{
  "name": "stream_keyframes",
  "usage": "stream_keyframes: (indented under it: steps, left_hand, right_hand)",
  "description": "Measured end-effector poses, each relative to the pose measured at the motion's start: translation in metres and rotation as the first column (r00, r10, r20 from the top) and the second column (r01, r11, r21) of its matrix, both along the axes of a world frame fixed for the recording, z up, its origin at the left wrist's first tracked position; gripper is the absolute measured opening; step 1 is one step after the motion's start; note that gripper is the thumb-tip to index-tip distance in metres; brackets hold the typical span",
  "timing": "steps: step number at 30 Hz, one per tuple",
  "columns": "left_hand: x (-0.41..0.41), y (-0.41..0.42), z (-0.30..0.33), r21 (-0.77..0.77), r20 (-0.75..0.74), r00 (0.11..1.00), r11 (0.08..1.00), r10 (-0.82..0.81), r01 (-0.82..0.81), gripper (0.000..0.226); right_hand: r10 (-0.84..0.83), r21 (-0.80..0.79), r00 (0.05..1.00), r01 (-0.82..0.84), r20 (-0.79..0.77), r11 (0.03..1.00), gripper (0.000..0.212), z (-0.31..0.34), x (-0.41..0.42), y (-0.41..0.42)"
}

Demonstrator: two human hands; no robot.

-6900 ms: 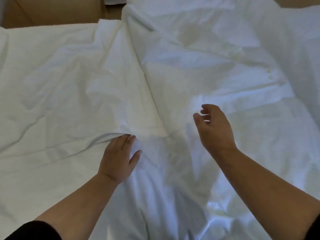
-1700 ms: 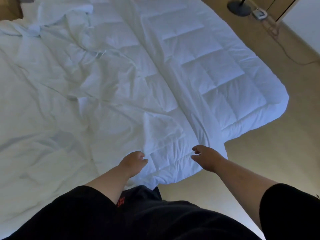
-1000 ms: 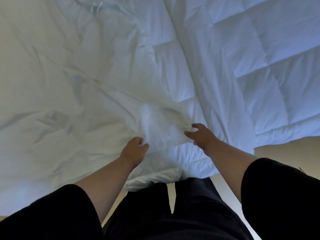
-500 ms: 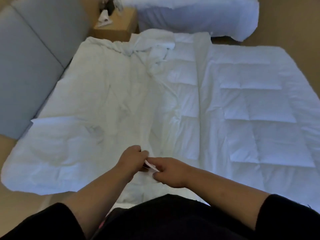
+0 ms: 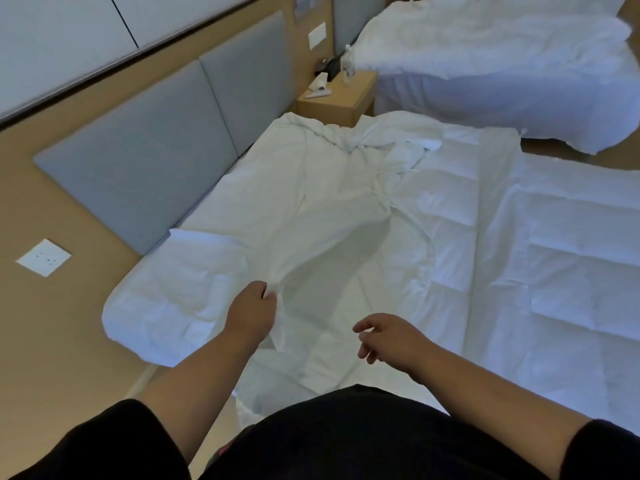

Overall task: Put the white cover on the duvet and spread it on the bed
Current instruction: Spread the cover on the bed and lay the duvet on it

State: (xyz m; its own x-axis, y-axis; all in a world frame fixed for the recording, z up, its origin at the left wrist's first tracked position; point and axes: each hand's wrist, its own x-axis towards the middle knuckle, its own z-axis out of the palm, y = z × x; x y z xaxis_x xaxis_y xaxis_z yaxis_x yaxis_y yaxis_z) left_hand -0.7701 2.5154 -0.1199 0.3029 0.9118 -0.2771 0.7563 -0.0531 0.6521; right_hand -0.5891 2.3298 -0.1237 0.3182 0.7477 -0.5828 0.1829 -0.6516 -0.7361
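In the lower centre of the frame, the left hand [image 5: 251, 315] pinches the lifted edge of the white cover [image 5: 332, 216]. The right hand [image 5: 389, 336] hovers beside it with loose fingers, holding nothing, above the quilted duvet [image 5: 540, 258].

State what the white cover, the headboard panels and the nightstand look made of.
White cover: thin woven fabric, matte; it creases and drapes from the left hand. Headboard panels: grey upholstery, probably fabric, matte. Nightstand: light wood or laminate, smooth.

Duvet [image 5: 554, 258] cut off at right edge; nightstand items [image 5: 320, 89] too small to identify; left fingers [image 5: 267, 295] hidden in cover [image 5: 311, 216].
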Motion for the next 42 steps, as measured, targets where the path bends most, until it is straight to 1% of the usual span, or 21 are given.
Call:
stream_keyframes:
  steps: [4,7,11,13,15,17,20,24,26,28,32,38,42]
  left_hand:
    - [-0.014,0.027,-0.015,0.048,-0.023,1.000,0.999,-0.005,0.006,0.022]
    - [-0.025,0.051,-0.024,0.061,-0.032,0.999,0.997,-0.035,0.036,0.019]
    - [-0.039,0.106,-0.029,0.140,-0.093,0.981,0.973,-0.172,0.184,0.016]
    - [-0.045,0.140,-0.033,0.131,-0.125,0.957,0.952,-0.261,0.276,0.018]
    - [-0.050,0.176,-0.038,0.112,-0.182,0.915,0.917,-0.360,0.383,0.020]
    - [-0.060,0.214,-0.044,0.095,-0.221,0.874,0.883,-0.433,0.461,0.016]
    - [-0.087,0.276,-0.060,0.063,-0.236,0.835,0.850,-0.497,0.523,0.016]
    - [-0.122,0.355,-0.084,0.047,-0.279,0.806,0.831,-0.522,0.554,0.022]
    - [-0.130,0.381,-0.092,0.037,-0.278,0.801,0.828,-0.530,0.560,0.020]
    - [-0.137,0.398,-0.100,0.027,-0.264,0.797,0.822,-0.544,0.569,0.018]
    - [-0.148,0.415,-0.114,0.044,-0.255,0.780,0.799,-0.571,0.599,0.020]
    - [-0.156,0.420,-0.118,0.074,-0.229,0.749,0.756,-0.621,0.650,0.023]
    - [-0.166,0.431,-0.116,0.120,-0.249,0.741,0.740,-0.623,0.662,0.024]
  right_hand:
    - [-0.238,-0.024,0.971,0.238,0.017,0.971,0.018,-0.018,0.008,0.011]
    - [-0.325,-0.060,0.946,0.325,0.006,0.944,0.016,-0.026,0.003,0.022]
    - [-0.367,-0.102,0.930,0.366,0.006,0.925,0.013,-0.031,-0.016,0.047]
    - [-0.373,-0.125,0.928,0.371,0.004,0.920,0.013,-0.032,-0.031,0.070]
    - [-0.374,-0.146,0.927,0.371,0.010,0.917,0.014,-0.034,-0.050,0.099]
    - [-0.374,-0.167,0.927,0.372,0.025,0.913,0.014,-0.038,-0.073,0.132]
    - [-0.353,-0.232,0.934,0.357,0.057,0.905,0.013,-0.046,-0.113,0.179]
    - [-0.285,-0.318,0.953,0.304,0.105,0.898,0.018,-0.056,-0.165,0.228]
    - [-0.309,-0.325,0.945,0.325,0.102,0.888,0.021,-0.055,-0.179,0.245]
    - [-0.373,-0.316,0.923,0.383,0.095,0.868,0.021,-0.051,-0.188,0.257]
    - [-0.530,-0.286,0.844,0.529,0.084,0.799,0.022,-0.038,-0.196,0.266]
    - [-0.562,-0.284,0.815,0.577,0.142,0.765,0.028,-0.041,-0.212,0.269]
    - [-0.601,-0.278,0.790,0.609,0.125,0.743,0.034,-0.050,-0.219,0.277]
